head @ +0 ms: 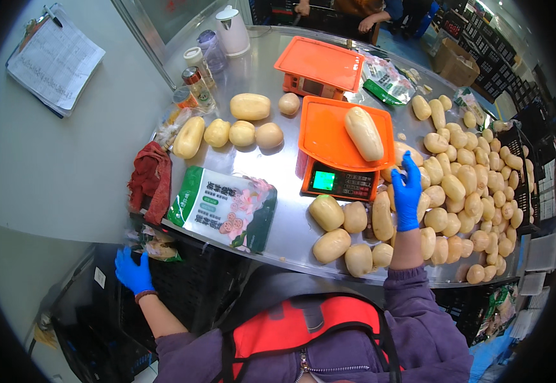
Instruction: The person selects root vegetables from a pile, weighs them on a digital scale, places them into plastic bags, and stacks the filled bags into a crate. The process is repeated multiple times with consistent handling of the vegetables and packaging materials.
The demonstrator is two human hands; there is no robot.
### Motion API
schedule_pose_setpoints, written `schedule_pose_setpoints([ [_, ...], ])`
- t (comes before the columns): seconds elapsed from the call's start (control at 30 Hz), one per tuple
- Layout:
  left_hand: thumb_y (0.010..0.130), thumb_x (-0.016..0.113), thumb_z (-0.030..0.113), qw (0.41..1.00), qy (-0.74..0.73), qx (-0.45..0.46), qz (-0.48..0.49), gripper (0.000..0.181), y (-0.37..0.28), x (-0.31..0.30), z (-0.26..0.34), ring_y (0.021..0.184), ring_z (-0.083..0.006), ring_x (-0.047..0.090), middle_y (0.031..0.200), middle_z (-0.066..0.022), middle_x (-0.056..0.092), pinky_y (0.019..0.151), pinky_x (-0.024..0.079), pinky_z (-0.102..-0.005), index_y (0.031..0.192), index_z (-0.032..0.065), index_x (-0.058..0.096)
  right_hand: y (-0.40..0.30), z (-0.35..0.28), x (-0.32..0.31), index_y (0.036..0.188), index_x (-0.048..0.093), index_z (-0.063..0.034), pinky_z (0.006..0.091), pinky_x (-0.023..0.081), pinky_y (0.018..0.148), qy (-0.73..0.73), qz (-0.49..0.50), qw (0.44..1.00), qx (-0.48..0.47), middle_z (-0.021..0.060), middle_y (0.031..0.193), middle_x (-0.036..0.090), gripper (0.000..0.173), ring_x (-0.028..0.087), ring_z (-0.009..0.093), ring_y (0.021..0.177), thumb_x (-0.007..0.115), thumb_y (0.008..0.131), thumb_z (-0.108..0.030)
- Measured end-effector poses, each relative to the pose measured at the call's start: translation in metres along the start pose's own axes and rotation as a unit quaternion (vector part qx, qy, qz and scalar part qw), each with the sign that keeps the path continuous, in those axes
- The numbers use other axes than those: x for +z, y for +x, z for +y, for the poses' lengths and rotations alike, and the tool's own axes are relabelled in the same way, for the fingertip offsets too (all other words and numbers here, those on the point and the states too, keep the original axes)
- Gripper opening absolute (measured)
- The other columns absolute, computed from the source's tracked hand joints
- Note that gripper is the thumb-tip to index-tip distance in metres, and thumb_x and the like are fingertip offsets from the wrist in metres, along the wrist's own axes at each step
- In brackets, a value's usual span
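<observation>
My right hand [407, 194], in a blue glove, is over the pile of peeled lotus root pieces [452, 186], its fingertips near a piece beside the front scale. My left hand [133, 270], also gloved in blue, hangs over the black crate at the lower left with fingers spread and nothing in it, near a filled bag [159, 245]. One long lotus root piece [364, 133] lies on the orange tray of the front digital scale [323, 136], whose display glows green. A printed plastic bag [222, 209] lies flat on the metal table's left front.
A second orange scale [320, 64] stands behind. Several lotus root pieces [242, 133] lie left of the scales. Jars [199, 88], a kettle [233, 31] and a red cloth [151, 182] line the left side. Black crates [187, 282] stand below the edge. Another person's hands are across the table.
</observation>
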State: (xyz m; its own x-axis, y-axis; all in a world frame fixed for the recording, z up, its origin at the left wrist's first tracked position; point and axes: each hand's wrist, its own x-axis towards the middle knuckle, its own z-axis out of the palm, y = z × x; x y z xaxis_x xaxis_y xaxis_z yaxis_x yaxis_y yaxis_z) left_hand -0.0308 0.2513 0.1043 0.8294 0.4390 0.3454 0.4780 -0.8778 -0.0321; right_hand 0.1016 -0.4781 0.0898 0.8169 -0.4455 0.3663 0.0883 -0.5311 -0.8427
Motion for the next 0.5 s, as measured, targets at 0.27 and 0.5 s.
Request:
schedule_pose_setpoints([
  [0.27,0.079,0.081,0.013,0.922,-0.353,0.159,-0.025,0.049,-0.025,-0.009,0.153,0.129,-0.0370,0.051,0.133,-0.0191,0.058,0.110,0.040,-0.0454,0.123,0.0009,0.063,0.049,-0.009,0.064,0.152,0.037,-0.0049,0.0419,0.036,0.115,-0.141,-0.058,0.982,-0.110,0.0185,0.155,0.040,0.085,0.041,0.035,0.142,0.080,0.081,-0.024],
  [0.5,0.082,0.079,0.015,0.839,-0.477,0.219,-0.144,0.048,-0.046,-0.027,0.221,0.128,-0.0383,0.053,0.137,-0.0197,0.057,0.108,0.041,-0.0452,0.125,0.0007,0.062,0.072,-0.011,0.066,0.154,0.030,0.0007,0.0415,0.038,0.114,0.024,-0.136,0.990,0.043,0.0224,0.153,0.042,0.095,0.043,0.033,0.140,0.081,0.079,-0.028],
])
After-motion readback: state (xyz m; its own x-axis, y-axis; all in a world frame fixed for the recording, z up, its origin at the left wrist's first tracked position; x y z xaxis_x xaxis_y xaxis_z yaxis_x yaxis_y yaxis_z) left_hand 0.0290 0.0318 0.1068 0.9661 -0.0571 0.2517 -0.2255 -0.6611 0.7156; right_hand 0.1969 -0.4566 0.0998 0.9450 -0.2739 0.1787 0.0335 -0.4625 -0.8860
